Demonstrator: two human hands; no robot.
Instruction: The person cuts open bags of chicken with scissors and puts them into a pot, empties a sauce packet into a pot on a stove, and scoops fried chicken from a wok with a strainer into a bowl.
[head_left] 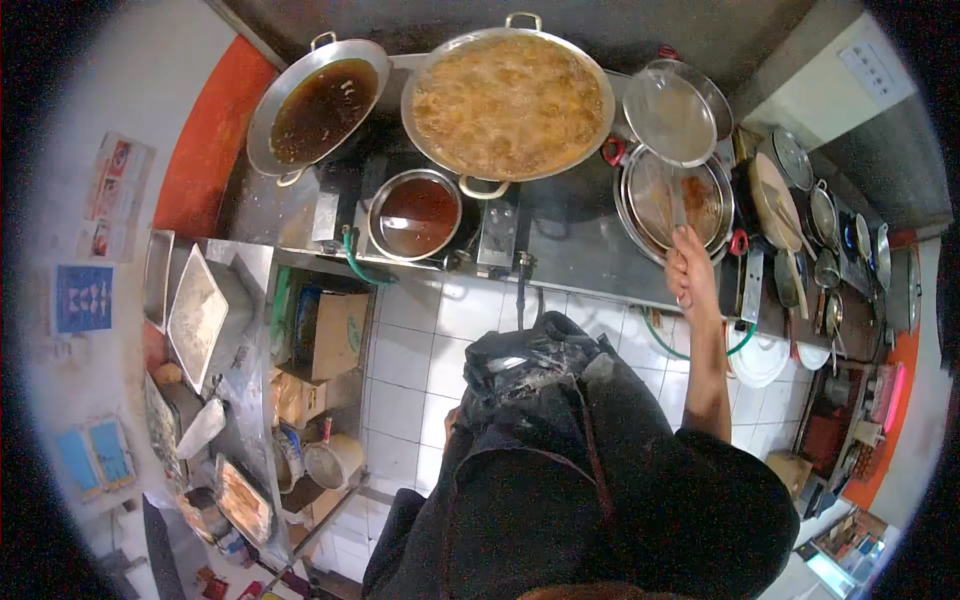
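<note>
My right hand point(690, 268) is closed round the long handle of a round mesh strainer point(672, 115). The strainer's head is raised above the back edge of a pot with red handles point(624, 215), and the handle passes over that pot. Reddish-brown residue shows inside the pot. Of my left hand point(452, 422) only a sliver of skin shows beside my dark clothing; its fingers are hidden. To the left of the strainer, a wide two-handled pan point(508, 100) holds bubbling, golden-brown frying food in oil.
A tilted pan of dark liquid point(325, 110) stands at the back left, near a pot of reddish-brown liquid point(420, 215). Several pans and ladles line the right-hand counter point(800, 200). At left, a metal shelf unit point(255, 270) carries trays and a scoop point(203, 428).
</note>
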